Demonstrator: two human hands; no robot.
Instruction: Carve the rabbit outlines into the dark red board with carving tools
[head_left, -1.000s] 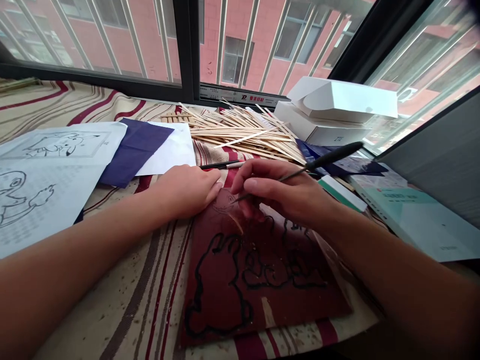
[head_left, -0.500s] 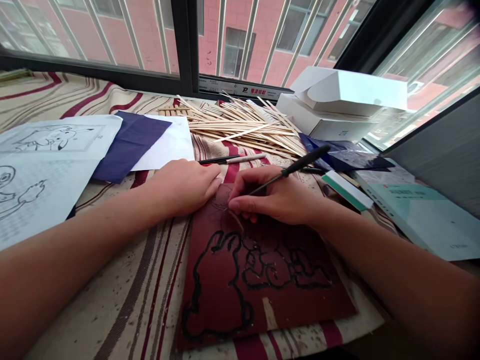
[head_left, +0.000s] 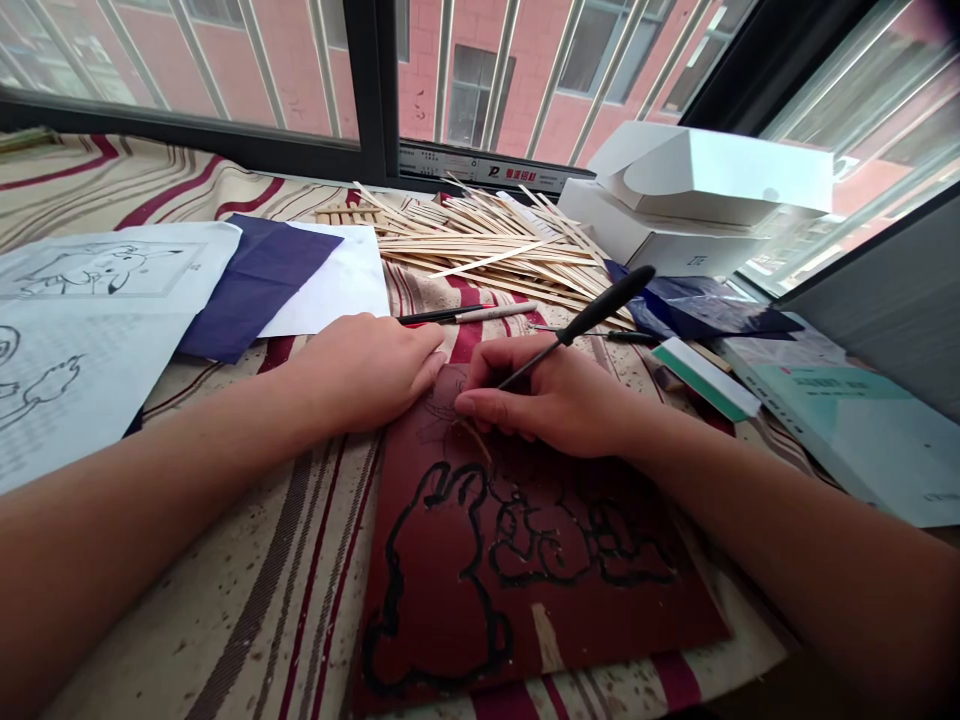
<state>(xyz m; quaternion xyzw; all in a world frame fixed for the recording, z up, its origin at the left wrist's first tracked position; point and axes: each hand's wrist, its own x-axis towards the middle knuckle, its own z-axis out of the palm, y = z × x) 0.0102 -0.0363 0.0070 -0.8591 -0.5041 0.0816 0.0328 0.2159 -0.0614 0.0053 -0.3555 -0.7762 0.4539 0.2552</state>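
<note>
My right fingers pinch a black-handled carving tool, apparently working the faint sketch; my left hand, grip unclear, rests at a corner of the maroon board on striped cloth. Another stroke would need that board steady.

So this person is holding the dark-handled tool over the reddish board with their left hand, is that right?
Not quite: the head view shows the dark-handled tool in the right hand. It is indeed held over the reddish board, but the left hand rests at the board's upper left edge.
</note>
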